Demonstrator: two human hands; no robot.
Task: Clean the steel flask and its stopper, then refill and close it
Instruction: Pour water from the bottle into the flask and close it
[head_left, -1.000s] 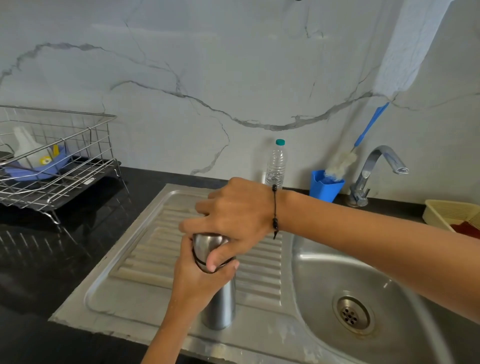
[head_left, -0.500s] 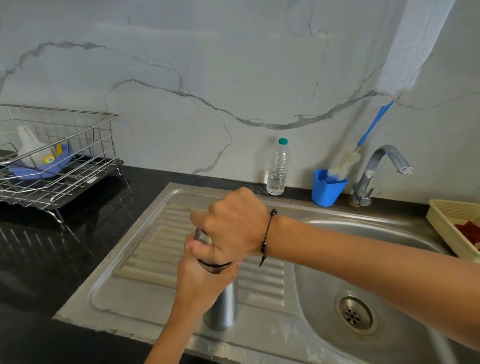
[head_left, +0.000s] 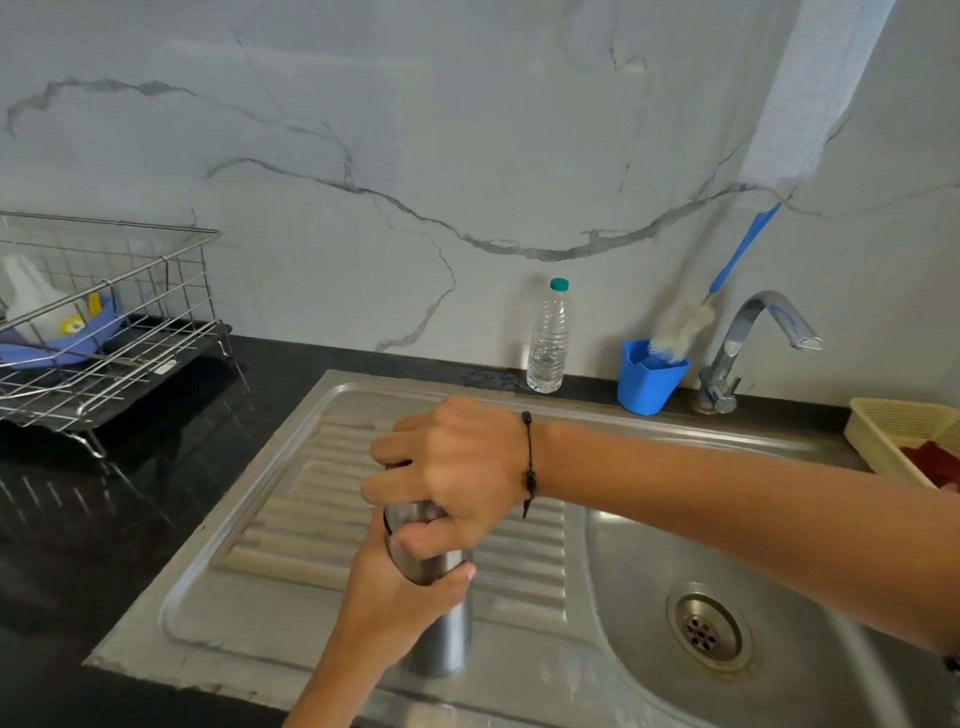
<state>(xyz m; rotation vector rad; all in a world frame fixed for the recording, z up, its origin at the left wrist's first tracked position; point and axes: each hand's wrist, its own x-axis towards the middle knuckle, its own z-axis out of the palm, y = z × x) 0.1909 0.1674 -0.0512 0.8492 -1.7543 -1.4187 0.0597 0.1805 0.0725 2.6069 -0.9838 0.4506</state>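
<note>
The steel flask stands upright on the ribbed drainboard of the steel sink. My left hand wraps around its upper body from the near side. My right hand covers the flask's top from above, fingers curled around the stopper, which is almost wholly hidden under the palm; only a steel band shows below the fingers. A clear plastic water bottle with a green cap stands by the wall. A bottle brush with a blue handle leans in a blue cup.
The sink basin with its drain lies to the right, under the tap. A wire dish rack holding a few items sits on the black counter at the left. A cream basket is at the right edge.
My right hand has turned on the flask's top, its fingers shifting round. The view has moved slightly; the flask stays in place in my left hand.
</note>
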